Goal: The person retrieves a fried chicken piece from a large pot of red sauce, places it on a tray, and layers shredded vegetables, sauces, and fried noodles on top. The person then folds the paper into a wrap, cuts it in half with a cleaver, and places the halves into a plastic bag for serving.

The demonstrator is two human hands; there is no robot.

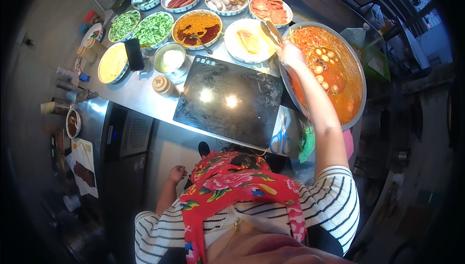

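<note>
1. One of my hands is busy: my right grip (292, 54) is clasped round what look like brown tongs (271, 34), beyond the far right corner of the black griddle (225, 114).
2. From that grip the tongs reach away and to the left, their long axis slanting toward the right rim of the pale plate (244, 61), just past the griddle's far edge. Whether they touch the plate or pinch anything, I cannot tell.
3. Right of the griddle stands the wide pot (364, 87) of red broth; my forearm (323, 104) passes over it.
4. My left grip (178, 173) hangs on the griddle's near side, off the counter (145, 100), fingers loosely curled, nothing seen in it. It is well apart from the tongs, so my right is nearer.
5. Blue-handled scissors (282, 131) lie beside the griddle's near right corner.
</note>
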